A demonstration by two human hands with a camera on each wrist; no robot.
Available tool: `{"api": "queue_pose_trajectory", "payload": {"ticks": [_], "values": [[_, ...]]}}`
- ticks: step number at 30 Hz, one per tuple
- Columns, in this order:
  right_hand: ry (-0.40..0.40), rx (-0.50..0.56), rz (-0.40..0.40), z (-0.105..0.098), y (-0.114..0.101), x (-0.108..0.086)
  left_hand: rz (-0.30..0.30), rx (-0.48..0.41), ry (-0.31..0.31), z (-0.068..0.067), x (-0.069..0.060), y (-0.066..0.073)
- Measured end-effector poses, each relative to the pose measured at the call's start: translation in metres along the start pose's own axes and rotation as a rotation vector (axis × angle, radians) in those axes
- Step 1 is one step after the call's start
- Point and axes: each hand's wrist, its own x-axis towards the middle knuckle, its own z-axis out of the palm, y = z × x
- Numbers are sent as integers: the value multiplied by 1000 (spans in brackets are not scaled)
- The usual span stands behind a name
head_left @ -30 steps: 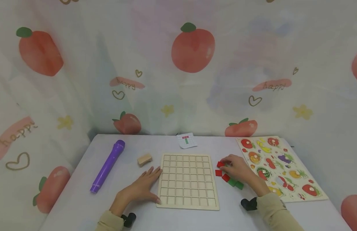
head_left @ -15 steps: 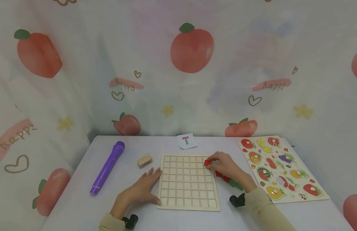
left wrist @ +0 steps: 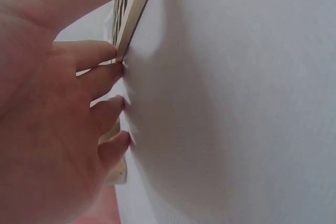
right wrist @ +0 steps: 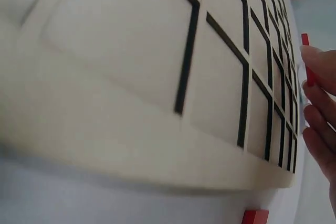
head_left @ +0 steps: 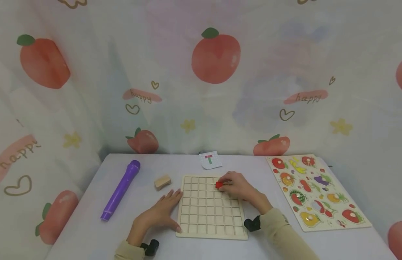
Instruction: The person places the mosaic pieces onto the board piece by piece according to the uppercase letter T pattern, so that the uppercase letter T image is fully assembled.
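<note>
Grid board [head_left: 206, 219], lower centre, shows no visible cell filled, placement seemingly pending: right hand [head_left: 240, 186] pinches red tile [head_left: 218, 185]; left hand [head_left: 159, 213], fingers straight, touches edge.

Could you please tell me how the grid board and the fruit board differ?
The grid board is plain pale wood divided into squares, while the fruit board is covered with colourful fruit designs. The left hand touches the grid board's left edge, but not the fruit board. The grid board lies mid-table, whereas the fruit board is farther right. Both lie flat on the table.
</note>
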Motion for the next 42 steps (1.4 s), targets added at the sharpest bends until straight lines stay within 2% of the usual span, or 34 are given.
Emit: {"api": "queue_pose_trajectory", "payload": {"ticks": [8,26,36,42], "values": [[-36,-4,-32,11,-10,11,-20,0,-4,4,1,2],[-90,-12,-81,31,-28,35,-50,3,12,9,13,-10],[-91,-37,-30,35,-31,39,-26,11,11,7,12,-8],[-83,-50,-58,36,-30,39,-18,-3,15,6,9,-7]]}}
